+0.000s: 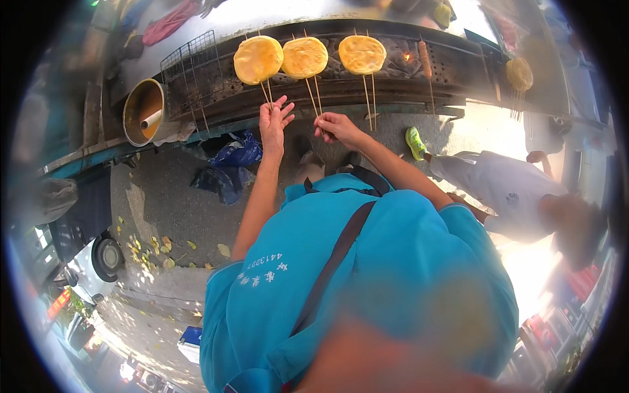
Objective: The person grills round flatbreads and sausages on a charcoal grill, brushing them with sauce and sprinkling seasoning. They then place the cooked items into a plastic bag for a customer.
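Three round golden flatbreads, each on a pair of thin skewers, lie over a long charcoal grill (324, 91). My left hand (275, 125) pinches the skewers below the left flatbread (258, 60), its other fingers spread. The skewers of the middle flatbread (305, 58) are between the fingers of my right hand (339, 128). Nobody holds the right flatbread (362, 55); its skewers (369, 100) jut over the grill's near edge. Farther right, a skewered sausage (424, 59) lies across the grill near a small glowing coal (407, 57).
A wire grill rack (192, 66) and a pot of brown sauce with a brush handle (143, 110) are at the left. More skewered flatbread (519, 73) sits at the right end. A person in white (506, 189) stands close by on my right. Dark blue bags (236, 162) lie beneath the grill.
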Demonstrator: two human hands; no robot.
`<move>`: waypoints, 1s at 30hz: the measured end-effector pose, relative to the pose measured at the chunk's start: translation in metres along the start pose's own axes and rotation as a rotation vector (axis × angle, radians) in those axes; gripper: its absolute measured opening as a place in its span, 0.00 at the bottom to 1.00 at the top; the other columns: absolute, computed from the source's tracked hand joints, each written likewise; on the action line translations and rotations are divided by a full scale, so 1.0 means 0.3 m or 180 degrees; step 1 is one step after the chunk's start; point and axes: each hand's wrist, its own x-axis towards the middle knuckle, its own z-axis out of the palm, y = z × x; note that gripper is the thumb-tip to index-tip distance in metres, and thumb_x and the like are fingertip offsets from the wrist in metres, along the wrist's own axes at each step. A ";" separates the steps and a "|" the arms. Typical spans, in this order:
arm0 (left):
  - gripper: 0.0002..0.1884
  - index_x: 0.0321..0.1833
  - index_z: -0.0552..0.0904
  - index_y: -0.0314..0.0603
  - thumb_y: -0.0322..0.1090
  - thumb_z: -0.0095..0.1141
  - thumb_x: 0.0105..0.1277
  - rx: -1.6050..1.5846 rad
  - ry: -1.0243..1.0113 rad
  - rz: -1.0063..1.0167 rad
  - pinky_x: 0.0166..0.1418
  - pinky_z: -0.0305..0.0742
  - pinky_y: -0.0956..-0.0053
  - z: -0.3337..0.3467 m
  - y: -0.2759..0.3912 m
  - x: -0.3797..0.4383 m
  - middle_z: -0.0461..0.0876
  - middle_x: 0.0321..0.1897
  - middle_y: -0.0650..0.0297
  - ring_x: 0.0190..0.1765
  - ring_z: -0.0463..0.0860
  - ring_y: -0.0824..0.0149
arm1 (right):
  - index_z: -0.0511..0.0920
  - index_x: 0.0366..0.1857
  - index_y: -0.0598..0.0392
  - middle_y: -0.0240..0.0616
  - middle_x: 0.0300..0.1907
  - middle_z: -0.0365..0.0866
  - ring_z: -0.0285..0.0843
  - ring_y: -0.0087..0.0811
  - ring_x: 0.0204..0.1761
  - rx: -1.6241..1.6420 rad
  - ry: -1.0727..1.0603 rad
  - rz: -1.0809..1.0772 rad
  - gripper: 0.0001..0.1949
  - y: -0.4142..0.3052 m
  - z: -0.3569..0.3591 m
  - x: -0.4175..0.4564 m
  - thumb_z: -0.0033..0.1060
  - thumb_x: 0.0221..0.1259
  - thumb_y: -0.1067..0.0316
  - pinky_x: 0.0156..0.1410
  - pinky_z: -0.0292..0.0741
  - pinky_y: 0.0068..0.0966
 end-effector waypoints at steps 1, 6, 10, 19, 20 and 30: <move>0.04 0.43 0.65 0.43 0.34 0.37 0.74 0.0060 0.0030 -0.0009 0.51 0.77 0.70 -0.014 -0.003 0.008 0.71 0.59 0.51 0.56 0.77 0.58 | 0.74 0.39 0.54 0.30 0.30 0.80 0.71 0.15 0.24 0.0046 -0.0028 -0.0033 0.09 0.004 0.000 -0.002 0.47 0.69 0.60 0.28 0.67 0.13; 0.04 0.43 0.65 0.42 0.33 0.38 0.73 0.0291 0.0057 -0.0050 0.46 0.78 0.73 -0.067 -0.072 0.043 0.72 0.57 0.50 0.52 0.80 0.60 | 0.73 0.41 0.54 0.29 0.31 0.79 0.71 0.14 0.25 0.0318 0.0024 -0.0113 0.09 0.035 -0.022 -0.003 0.45 0.70 0.61 0.28 0.66 0.13; 0.07 0.46 0.66 0.42 0.36 0.39 0.74 0.0413 -0.0095 -0.0276 0.45 0.78 0.75 -0.093 -0.097 0.065 0.73 0.56 0.52 0.50 0.81 0.61 | 0.72 0.50 0.58 0.31 0.33 0.80 0.73 0.17 0.24 -0.0122 0.0339 0.0066 0.14 0.015 -0.028 -0.013 0.48 0.69 0.60 0.28 0.70 0.15; 0.20 0.65 0.62 0.39 0.39 0.41 0.73 0.1134 0.0283 0.0282 0.60 0.68 0.69 -0.151 -0.068 -0.009 0.70 0.59 0.51 0.59 0.73 0.61 | 0.77 0.49 0.55 0.42 0.41 0.82 0.82 0.37 0.34 -0.2868 0.3685 -0.1196 0.17 -0.159 -0.486 -0.402 0.54 0.60 0.58 0.43 0.76 0.31; 0.19 0.63 0.63 0.35 0.36 0.41 0.73 0.1169 0.0284 0.0884 0.66 0.62 0.68 -0.163 -0.070 -0.008 0.70 0.60 0.52 0.62 0.70 0.60 | 0.77 0.48 0.55 0.42 0.38 0.82 0.82 0.35 0.32 -0.3249 0.3791 -0.0789 0.16 -0.125 -0.556 -0.427 0.54 0.60 0.59 0.42 0.76 0.30; 0.14 0.54 0.72 0.35 0.25 0.44 0.67 0.2000 -0.0944 0.2198 0.62 0.67 0.68 0.332 0.117 -0.103 0.73 0.57 0.52 0.60 0.73 0.57 | 0.80 0.31 0.59 0.33 0.20 0.81 0.76 0.21 0.19 -0.1628 0.2682 0.0028 0.10 -0.051 -0.692 -0.452 0.56 0.60 0.62 0.23 0.72 0.20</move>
